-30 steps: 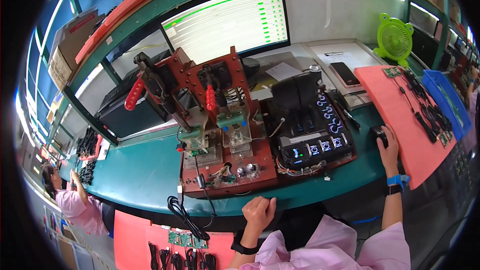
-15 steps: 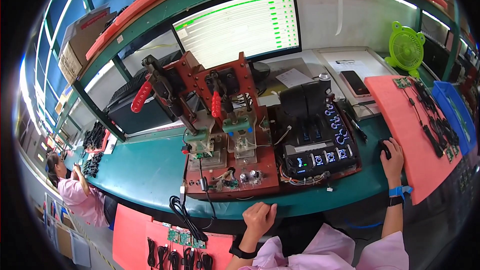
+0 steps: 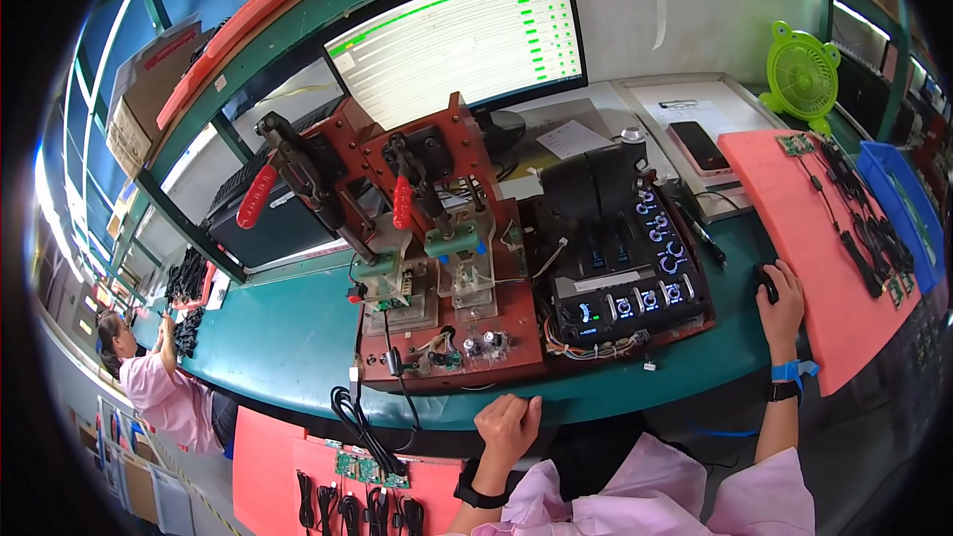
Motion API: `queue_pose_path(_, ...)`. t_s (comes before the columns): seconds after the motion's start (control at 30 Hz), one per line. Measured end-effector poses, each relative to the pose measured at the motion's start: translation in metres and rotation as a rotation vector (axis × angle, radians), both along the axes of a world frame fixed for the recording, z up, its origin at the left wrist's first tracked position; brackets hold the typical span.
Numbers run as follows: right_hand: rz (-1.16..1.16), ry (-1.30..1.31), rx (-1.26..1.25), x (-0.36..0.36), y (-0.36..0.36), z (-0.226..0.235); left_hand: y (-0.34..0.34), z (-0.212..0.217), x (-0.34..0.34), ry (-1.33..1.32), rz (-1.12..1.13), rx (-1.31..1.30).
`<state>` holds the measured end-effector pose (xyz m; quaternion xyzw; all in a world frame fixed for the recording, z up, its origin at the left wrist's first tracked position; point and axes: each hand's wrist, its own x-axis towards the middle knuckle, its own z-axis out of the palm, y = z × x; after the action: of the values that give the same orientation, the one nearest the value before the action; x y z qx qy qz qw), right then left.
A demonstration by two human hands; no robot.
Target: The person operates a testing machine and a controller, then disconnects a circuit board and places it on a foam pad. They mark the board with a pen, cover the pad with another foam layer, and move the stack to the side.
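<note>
Apparently partway

At lower left: green boards [image 3: 372,470] and coiled cables [image 3: 349,514], seemingly left to do. Left of centre, apparently already cabled: red fixture [image 3: 524,340]. Lower centre, curled closed, nothing visible inside: left hand [image 3: 507,427]. Right, wrapped over black mouse [image 3: 764,284]: right hand [image 3: 782,311]. Far right: further boards [image 3: 797,145], status unclear.

Pink sleeves [image 3: 762,498] here, creased; black band [image 3: 478,488] round the left wrist [image 3: 493,467], blue strap [image 3: 792,371] on the right wrist [image 3: 782,355], plus, seemingly, a dark band [image 3: 783,392]!
</note>
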<state>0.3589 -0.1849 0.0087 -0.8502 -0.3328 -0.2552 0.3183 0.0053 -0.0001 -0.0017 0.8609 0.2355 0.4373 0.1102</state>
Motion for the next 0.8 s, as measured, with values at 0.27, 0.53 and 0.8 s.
queue_pose_path(0.27, 0.005, -0.003, -0.005, 0.0019, -0.0017, -0.0029, -0.0012, 0.0024, 0.0013, -0.017, -0.011, -0.011)
queue_pose_path(0.53, 0.006, -0.001, 0.007, 0.0031, -0.0015, -0.0042, -0.0005, 0.0016, 0.0029, -0.063, -0.033, -0.026)
queue_pose_path(0.8, 0.05, 0.006, -0.002, 0.0016, 0.003, -0.0029, -0.0005, 0.0008, 0.0028, -0.072, -0.023, -0.018)
